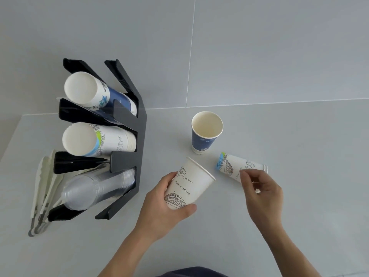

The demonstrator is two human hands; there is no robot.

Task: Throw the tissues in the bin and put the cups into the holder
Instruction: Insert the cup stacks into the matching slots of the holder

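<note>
My left hand point(165, 208) grips a white paper cup with line drawings point(190, 184), held tilted above the counter. A second white cup with a blue-green mark point(233, 166) lies on its side to the right; the fingertips of my right hand point(259, 188) touch its near end. A blue paper cup point(205, 134) stands upright behind them. The black cup holder point(139, 124) stands at the left, with a blue-cup stack point(95, 92) on top, a white-cup stack point(93, 139) in the middle and clear plastic cups point(93, 188) at the bottom. No tissues or bin are visible.
White sleeves or lids point(43, 186) lean against the holder's left side. The grey counter point(279, 136) meets a grey tiled wall behind. A dark piece of clothing point(191, 272) shows at the bottom edge.
</note>
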